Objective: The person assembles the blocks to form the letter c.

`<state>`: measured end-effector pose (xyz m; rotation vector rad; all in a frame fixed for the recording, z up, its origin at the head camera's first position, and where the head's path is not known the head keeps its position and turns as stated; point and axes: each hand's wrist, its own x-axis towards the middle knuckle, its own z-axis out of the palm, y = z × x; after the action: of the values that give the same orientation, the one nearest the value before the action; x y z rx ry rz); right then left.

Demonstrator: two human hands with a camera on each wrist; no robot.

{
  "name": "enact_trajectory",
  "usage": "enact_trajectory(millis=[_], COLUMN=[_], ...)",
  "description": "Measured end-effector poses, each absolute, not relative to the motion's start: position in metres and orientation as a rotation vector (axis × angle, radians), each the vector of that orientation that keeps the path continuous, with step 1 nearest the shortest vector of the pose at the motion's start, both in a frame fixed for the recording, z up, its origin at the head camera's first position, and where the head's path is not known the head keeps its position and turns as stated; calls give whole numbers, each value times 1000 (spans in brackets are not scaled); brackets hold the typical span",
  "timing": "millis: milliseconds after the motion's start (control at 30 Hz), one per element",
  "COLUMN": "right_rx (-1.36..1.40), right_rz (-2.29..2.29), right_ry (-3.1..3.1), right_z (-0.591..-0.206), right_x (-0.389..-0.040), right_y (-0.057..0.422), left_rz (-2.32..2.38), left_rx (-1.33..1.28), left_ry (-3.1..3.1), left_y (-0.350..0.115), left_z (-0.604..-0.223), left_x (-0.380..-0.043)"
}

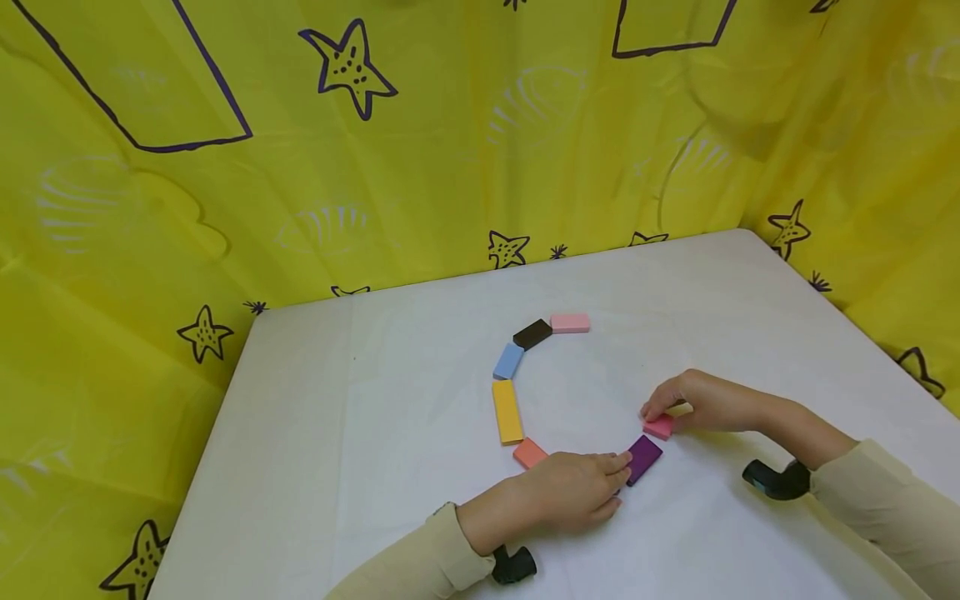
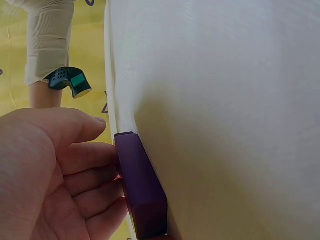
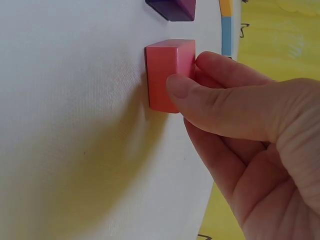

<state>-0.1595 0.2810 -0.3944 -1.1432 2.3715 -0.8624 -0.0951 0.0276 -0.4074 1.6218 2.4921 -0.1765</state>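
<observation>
Between the thumb and fingers of my right hand (image 1: pixel 705 402) a pink block (image 1: pixel 657 427) is pinched. The right wrist view shows the thumb on one face of this pink block (image 3: pixel 162 80), which touches the white surface. Just beside it, a small gap away, lies a purple block (image 1: pixel 643 460). My left hand (image 1: pixel 576 492) lies low over the near part of the curve, fingertips at the purple block. In the left wrist view its loosely bent fingers rest against a long purple block (image 2: pixel 142 185), thumb off it. That hand hides part of the row.
Onward along the curve lie a coral block (image 1: pixel 529 452), a yellow block (image 1: pixel 507 412), a light blue block (image 1: pixel 508 362), a black block (image 1: pixel 533 334) and a pale pink block (image 1: pixel 570 323). The white table (image 1: pixel 300 433) meets a yellow patterned curtain (image 1: pixel 420 167) behind.
</observation>
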Motion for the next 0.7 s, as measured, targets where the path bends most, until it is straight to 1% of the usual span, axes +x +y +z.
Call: enact_trajectory(millis=[400, 700], right_rx=[-1197, -1208], right_rz=[-864, -841], right_ry=[2364, 2354], right_z=[-396, -396], right_x=[-155, -156], right_y=[279, 277], left_rz=[-166, -174], left_rx=[1649, 1618], left_ry=[2500, 2496], left_y=[27, 28], left_z=[-406, -406], left_x=[-94, -94])
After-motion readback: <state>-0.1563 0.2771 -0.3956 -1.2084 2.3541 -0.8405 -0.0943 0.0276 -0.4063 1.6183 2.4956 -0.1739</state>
